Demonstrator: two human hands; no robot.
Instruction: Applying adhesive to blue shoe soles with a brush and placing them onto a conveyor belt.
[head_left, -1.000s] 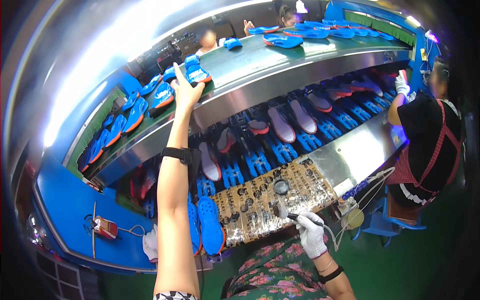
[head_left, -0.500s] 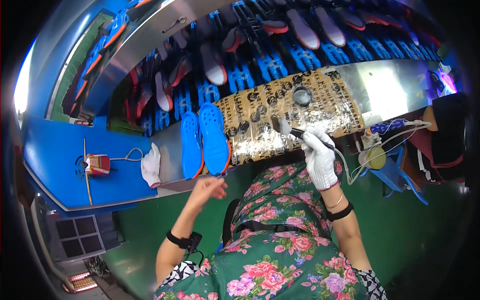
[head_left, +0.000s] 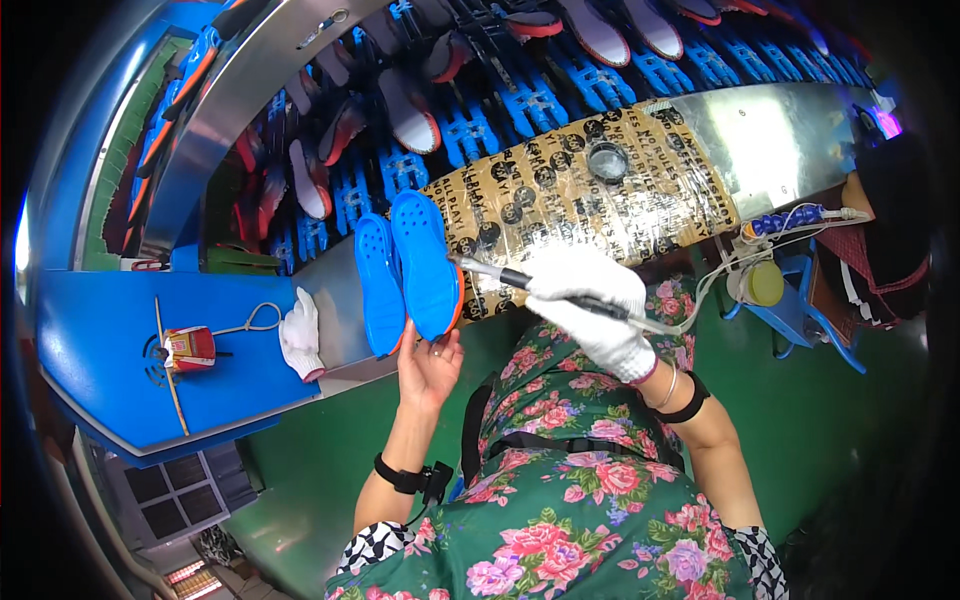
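Note:
Two blue foam shoe soles lie side by side, with round holes in their upper halves. Bare, palm up, my left hand (head_left: 430,370) has its thumb and fingers around the near end of the right blue sole (head_left: 428,270), which shows an orange rim. The left blue sole (head_left: 379,290) lies beside it, untouched. My right hand (head_left: 595,305), in a white knit glove, is closed round the black handle of a brush (head_left: 490,268). A pale hose runs from the handle's rear. The brush tip is at the right sole's right edge; whether it touches, I cannot tell.
A cardboard sheet (head_left: 530,200) under clear film bears a small round dish (head_left: 607,161). Behind it, a rack holds shoe parts on blue clamps (head_left: 530,105). A white glove (head_left: 300,335) and red box (head_left: 188,348) lie left. A blue stool (head_left: 790,300) stands right.
My left hand has moved up to the right sole's near end and taken hold. My right hand has brought the brush leftward, from over the cardboard to that sole's edge.

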